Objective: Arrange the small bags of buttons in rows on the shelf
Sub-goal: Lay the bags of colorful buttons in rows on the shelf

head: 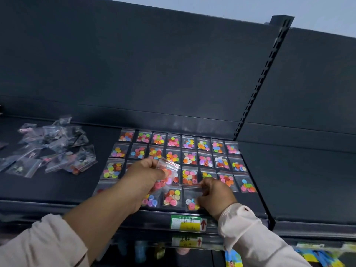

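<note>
- Left hand (pixel 143 175) grips spare bags (pixel 167 170) above-left of the price label (pixel 185 225); a slack grip would likely drop them onto the laid rows (pixel 189 158).
- Right hand (pixel 213 193) pinches the front-row bag (pixel 191 197) just above the label; dragging risks skewing neighbours.

A pale pinkish fabric top: the left sleeve (pixel 44 241) is pushed back up the forearm, the right sleeve (pixel 256 237) ends in a gathered wrist cuff. The left hand (pixel 142 176) and right hand (pixel 215 195) are bare.

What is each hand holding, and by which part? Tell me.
Left hand grips a button bag by its body, below the zip strip. Right hand pinches the top edge of a front-row bag lying on the shelf.
</note>
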Demonstrator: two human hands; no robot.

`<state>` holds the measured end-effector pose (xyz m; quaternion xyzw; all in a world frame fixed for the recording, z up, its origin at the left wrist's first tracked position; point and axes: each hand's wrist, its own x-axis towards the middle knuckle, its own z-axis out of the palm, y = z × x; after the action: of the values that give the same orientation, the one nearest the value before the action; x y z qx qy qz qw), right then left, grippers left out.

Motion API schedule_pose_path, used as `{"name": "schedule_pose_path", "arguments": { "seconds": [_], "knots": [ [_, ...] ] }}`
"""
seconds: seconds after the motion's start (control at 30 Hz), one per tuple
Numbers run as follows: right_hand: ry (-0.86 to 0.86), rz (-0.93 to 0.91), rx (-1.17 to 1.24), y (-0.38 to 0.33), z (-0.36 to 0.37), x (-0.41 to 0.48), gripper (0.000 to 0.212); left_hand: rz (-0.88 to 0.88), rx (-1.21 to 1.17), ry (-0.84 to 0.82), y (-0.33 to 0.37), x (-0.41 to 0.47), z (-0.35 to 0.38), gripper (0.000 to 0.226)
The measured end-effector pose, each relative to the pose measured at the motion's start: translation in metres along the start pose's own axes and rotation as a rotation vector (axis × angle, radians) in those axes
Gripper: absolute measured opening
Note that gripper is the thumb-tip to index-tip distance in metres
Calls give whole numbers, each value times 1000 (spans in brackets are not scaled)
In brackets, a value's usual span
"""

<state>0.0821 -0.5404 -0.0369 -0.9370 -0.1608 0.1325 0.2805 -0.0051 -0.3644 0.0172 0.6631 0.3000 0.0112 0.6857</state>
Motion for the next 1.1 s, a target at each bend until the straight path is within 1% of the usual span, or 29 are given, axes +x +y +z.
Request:
{"name": "schedule_pose_path", "arguments": {
  "seconds": [0.07,0.2,0.23,0.3,0.33,0.37,0.43,0.47,0.5,0.6,0.7,0.8,0.87,0.93,1.1],
  "knots": [
    [2,-8,-17,1,0,-1,29,3,-16,-12,1,0,2,7],
    [-31,-5,-39,0,-5,-2,33,0,-40,-29,0,3,8,10],
    [-25,-7,-55,0,-8,-2,32,-2,-48,-35,1,3,10,10],
    [48,-44,-28,-3,-18,-6,25,0,-64,-51,2,2,15,11],
    [76,-62,75,-6,-24,-9,19,6,-72,-62,4,1,18,11],
    [67,-72,262,-9,-30,-12,13,14,-84,-76,5,0,22,12],
    [-89,-47,699,-19,-39,-18,5,26,-108,-95,6,-2,31,13],
    [-164,-26,846,-22,-43,-20,5,30,-114,-104,7,-2,37,14],
    [-212,-16,909,-22,-44,-20,7,36,-114,-109,7,-3,42,14],
    [-244,-14,886,-16,-46,-19,17,64,-86,-130,6,-3,56,17],
    [-215,11,891,-6,-51,-20,19,63,-55,-224,4,-6,64,15],
    [-210,23,885,5,-57,-20,20,51,71,-309,2,-7,66,28],
    [-228,27,874,11,-60,-21,23,62,145,-327,2,-6,67,34],
    [-245,31,860,16,-62,-20,23,80,209,-335,2,-5,68,35],
    [-244,52,787,26,-64,-15,23,127,287,-334,-1,-1,73,37]
  ]
}}
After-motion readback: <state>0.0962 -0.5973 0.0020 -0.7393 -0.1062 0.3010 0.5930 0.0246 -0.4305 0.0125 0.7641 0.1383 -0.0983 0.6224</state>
